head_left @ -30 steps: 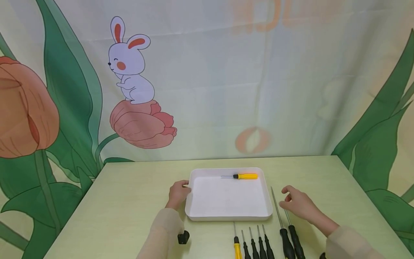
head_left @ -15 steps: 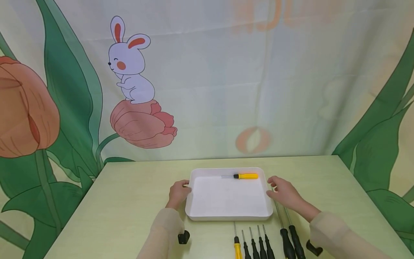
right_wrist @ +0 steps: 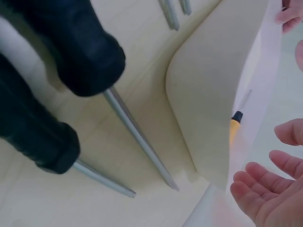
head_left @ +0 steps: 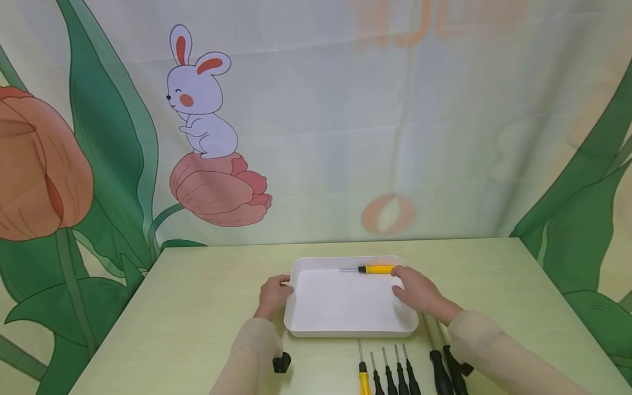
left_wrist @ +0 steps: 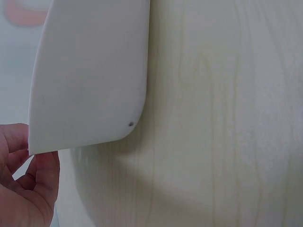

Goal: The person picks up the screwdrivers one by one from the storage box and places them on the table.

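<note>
On the table stands a white tray (head_left: 345,304) with a yellow-handled screwdriver (head_left: 379,269) lying along its far side, shaft to the left. My left hand (head_left: 272,296) pinches the tray's left rim; in the left wrist view the thumb and fingers meet at the corner of the tray wall (left_wrist: 90,71). Above the right part of the tray hovers my right hand (head_left: 419,289), fingertips at the screwdriver's handle end. The right wrist view shows this hand (right_wrist: 272,196) with relaxed, spread fingers and nothing between them. There the tray wall partly hides the yellow screwdriver (right_wrist: 235,124).
In front of the tray lie another yellow-handled screwdriver (head_left: 364,378) and several small black screwdrivers (head_left: 389,378). Two large black-handled screwdrivers (head_left: 441,373) lie to the right, partly under my right forearm. A printed cloth (head_left: 316,137) hangs behind the table.
My right hand has moved left from above the large screwdrivers, across the tray's right rim, to the yellow screwdriver's handle. The left hand and the tray have stayed in place.
</note>
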`<state>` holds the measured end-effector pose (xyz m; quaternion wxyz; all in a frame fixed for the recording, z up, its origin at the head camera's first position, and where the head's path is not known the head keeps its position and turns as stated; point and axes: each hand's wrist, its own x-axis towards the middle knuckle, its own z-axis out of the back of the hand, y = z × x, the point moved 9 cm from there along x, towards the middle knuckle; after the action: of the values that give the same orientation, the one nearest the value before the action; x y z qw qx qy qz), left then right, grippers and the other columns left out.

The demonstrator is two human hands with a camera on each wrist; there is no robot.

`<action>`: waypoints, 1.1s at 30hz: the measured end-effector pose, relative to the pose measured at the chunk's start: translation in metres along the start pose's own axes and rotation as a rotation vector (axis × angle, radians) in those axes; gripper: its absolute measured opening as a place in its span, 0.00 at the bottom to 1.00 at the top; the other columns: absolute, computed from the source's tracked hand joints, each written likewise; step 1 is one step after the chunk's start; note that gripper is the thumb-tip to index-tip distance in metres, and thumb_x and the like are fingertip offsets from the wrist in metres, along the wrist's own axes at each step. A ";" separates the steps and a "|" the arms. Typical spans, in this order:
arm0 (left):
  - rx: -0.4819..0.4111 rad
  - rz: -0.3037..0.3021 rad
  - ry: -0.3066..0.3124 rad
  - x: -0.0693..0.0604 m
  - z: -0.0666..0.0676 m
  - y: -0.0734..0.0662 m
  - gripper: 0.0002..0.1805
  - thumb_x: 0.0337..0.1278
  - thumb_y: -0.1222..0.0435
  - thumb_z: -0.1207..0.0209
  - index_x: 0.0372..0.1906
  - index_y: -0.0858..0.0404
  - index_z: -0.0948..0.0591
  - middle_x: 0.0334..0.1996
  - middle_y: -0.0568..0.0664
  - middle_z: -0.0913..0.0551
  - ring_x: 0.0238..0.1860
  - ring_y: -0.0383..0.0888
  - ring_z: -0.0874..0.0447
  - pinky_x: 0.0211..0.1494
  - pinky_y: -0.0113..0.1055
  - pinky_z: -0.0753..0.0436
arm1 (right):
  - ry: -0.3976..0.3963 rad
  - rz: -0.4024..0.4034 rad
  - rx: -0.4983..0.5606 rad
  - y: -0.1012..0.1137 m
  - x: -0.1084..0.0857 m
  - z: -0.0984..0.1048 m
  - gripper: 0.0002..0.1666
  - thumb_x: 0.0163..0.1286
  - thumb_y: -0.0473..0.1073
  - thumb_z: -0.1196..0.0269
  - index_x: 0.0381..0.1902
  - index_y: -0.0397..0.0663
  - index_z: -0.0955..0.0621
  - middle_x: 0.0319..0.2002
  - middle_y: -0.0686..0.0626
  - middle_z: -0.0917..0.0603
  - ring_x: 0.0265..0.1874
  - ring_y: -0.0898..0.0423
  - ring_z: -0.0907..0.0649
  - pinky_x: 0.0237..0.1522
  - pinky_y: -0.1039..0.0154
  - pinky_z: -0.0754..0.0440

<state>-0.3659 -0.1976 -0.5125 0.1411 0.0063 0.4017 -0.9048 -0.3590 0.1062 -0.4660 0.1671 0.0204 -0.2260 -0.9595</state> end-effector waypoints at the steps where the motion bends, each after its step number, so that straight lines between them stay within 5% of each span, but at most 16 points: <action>1: -0.003 0.000 -0.002 0.000 0.000 0.000 0.18 0.47 0.68 0.45 0.47 0.66 0.22 0.37 0.58 0.18 0.36 0.48 0.21 0.37 0.37 0.24 | 0.001 0.003 -0.010 0.001 0.002 -0.001 0.19 0.60 0.40 0.43 0.48 0.37 0.27 0.47 0.40 0.23 0.42 0.49 0.24 0.46 0.52 0.25; 8: -0.014 0.014 -0.009 -0.001 0.001 0.001 0.18 0.46 0.68 0.46 0.47 0.65 0.22 0.37 0.57 0.18 0.36 0.48 0.21 0.37 0.38 0.24 | 0.018 -0.008 -0.129 -0.003 0.019 -0.016 0.20 0.60 0.41 0.43 0.49 0.41 0.27 0.46 0.43 0.23 0.39 0.52 0.24 0.42 0.55 0.23; 16: -0.016 0.014 0.002 0.000 0.000 0.002 0.19 0.46 0.68 0.45 0.48 0.66 0.22 0.36 0.57 0.18 0.36 0.48 0.22 0.36 0.38 0.24 | -0.008 0.070 -0.219 0.000 0.030 -0.025 0.17 0.60 0.37 0.44 0.48 0.40 0.27 0.44 0.43 0.23 0.38 0.52 0.24 0.41 0.56 0.23; 24: -0.016 0.011 -0.004 0.000 0.000 0.002 0.18 0.46 0.69 0.45 0.47 0.65 0.22 0.36 0.57 0.18 0.35 0.48 0.21 0.35 0.36 0.24 | 0.044 0.038 -0.271 -0.001 0.038 -0.034 0.22 0.61 0.38 0.46 0.54 0.39 0.29 0.51 0.42 0.26 0.48 0.48 0.25 0.48 0.53 0.25; 33: 0.001 0.000 -0.001 0.002 -0.001 0.002 0.18 0.46 0.69 0.45 0.47 0.66 0.22 0.37 0.57 0.18 0.36 0.48 0.21 0.36 0.37 0.24 | 0.055 0.045 -0.295 -0.001 0.045 -0.039 0.22 0.59 0.37 0.45 0.53 0.40 0.29 0.51 0.42 0.26 0.49 0.47 0.26 0.45 0.52 0.24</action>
<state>-0.3669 -0.1988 -0.5147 0.1415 0.0059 0.4010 -0.9050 -0.3970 0.0753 -0.4994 0.1959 0.0169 -0.0782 -0.9774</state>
